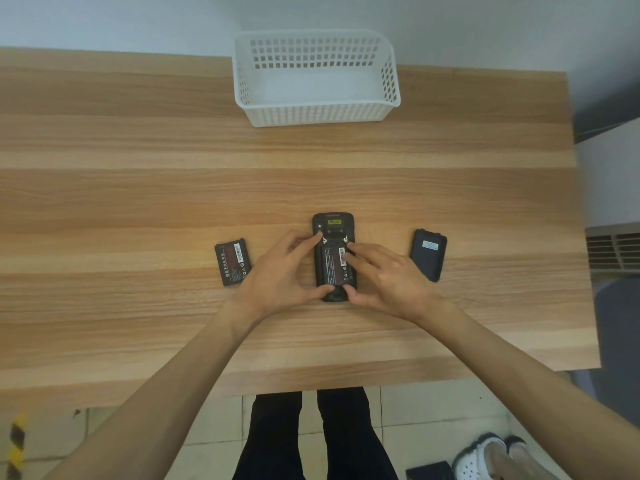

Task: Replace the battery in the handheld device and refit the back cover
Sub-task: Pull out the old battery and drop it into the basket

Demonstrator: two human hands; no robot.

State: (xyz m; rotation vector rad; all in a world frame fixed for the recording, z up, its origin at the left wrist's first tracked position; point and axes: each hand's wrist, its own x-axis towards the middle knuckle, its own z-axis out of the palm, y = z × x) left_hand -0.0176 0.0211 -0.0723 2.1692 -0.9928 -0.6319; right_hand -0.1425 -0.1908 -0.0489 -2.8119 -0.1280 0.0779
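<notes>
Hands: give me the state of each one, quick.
Left hand: open, fingers spread on the handheld device, gripping nothing.
Right hand: open, fingers resting on the battery seated in the device.

Plain workroom or office: wood-grain table (138, 188) against bare wall (104, 19), tiled floor (415, 417), white plastic basket (317, 112).

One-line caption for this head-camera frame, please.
Both hands, left hand and right hand, press a battery into the open handheld device; spare battery left, back cover right.
</notes>
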